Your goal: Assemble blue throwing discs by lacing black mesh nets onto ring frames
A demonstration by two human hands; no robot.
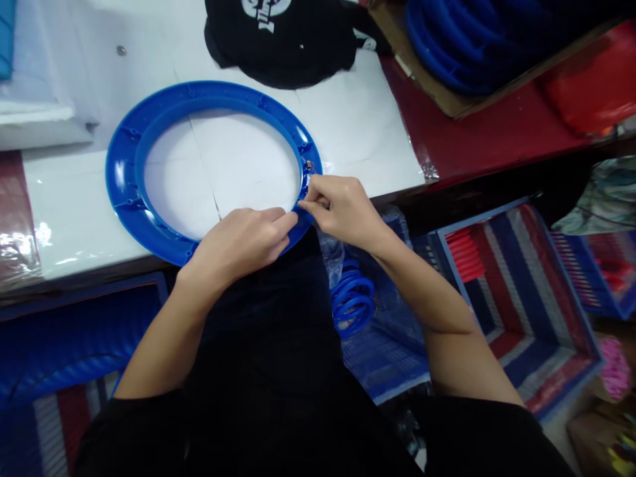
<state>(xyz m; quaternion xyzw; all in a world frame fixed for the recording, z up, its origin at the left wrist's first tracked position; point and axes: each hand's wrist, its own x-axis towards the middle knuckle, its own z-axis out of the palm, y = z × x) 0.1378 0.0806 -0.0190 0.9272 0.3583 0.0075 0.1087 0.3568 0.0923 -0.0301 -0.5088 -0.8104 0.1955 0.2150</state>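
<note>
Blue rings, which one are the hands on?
The large ring on the white sheet, with the left hand and right hand at its near side; the smaller rings lie bunched below, untouched.

My red table (497,149) is largely covered by a white sheet (368,132). On it lies a blue ring (122,172), its five o'clock side jutting past the edge nearest me. From that ring, a black cloth (298,59) — white print on it — spreads at one o'clock, a small round thing (121,50) sits at eleven, a white block (44,129) between nine and ten, a cardboard box (444,103) at two, red plastic (596,86) nearer three.
</note>
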